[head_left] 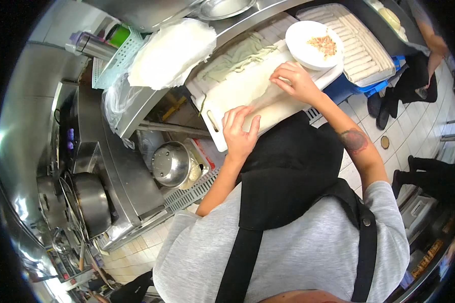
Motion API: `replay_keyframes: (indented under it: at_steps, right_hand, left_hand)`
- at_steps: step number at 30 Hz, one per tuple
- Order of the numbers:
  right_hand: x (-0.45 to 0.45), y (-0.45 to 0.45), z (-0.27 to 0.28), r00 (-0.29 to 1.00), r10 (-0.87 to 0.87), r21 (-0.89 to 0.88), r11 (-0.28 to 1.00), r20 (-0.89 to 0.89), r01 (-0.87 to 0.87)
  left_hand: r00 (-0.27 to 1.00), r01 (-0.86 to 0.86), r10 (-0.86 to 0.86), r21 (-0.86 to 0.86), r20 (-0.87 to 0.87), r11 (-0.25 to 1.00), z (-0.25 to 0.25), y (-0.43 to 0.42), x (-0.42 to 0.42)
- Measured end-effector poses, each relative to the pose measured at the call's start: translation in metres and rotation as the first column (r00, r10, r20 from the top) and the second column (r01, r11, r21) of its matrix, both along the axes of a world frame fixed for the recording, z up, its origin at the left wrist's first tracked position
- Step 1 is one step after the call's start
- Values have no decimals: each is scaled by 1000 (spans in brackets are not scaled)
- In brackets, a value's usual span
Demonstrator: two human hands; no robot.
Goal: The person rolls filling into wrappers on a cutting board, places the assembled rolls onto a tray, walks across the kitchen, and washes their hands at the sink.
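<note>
A thin, pale wrapper sheet (pixel 237 91) lies spread on a white cutting board (pixel 283 112). At the board's near left part, my left hand (pixel 241 132) rests on the sheet's near edge, its thumb apart from the fingers. My right hand (pixel 297 83) is over the sheet's right part, fingers bent and tips drawn together; what they hold, if anything, is too small to make out. Just beyond it stands a white bowl (pixel 303 53) with crumbly orange-brown filling (pixel 323 45). A crumpled light-green cloth (pixel 237 60) lies along the board's far side.
A stack of pale wrapper sheets (pixel 174 53) sits at left, by a teal basket (pixel 117 58). At right is a tray of rolls (pixel 356 43) in rows. Below left are a steel bowl (pixel 171 162) and a large pot (pixel 90 204). Other people stand at right.
</note>
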State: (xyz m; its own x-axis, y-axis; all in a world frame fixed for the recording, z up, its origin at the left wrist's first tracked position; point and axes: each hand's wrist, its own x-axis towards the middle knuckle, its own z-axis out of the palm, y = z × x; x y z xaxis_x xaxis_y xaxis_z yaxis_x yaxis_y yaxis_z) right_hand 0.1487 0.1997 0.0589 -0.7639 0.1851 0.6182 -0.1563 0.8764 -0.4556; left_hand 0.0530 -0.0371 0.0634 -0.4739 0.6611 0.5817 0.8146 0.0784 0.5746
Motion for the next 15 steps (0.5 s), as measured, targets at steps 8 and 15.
replay_keyframes:
  at_steps: [8,15]
  right_hand:
    - [-48,30,-28,975,-165,151,978,149,143]
    - [-28,-5,-19,973,75,155,982,218,-110]
  left_hand:
    - [976,191,-207,-197,-63,962,-40,22,-24]
    - [989,145,-144,-290,26,946,-41,29,-33]
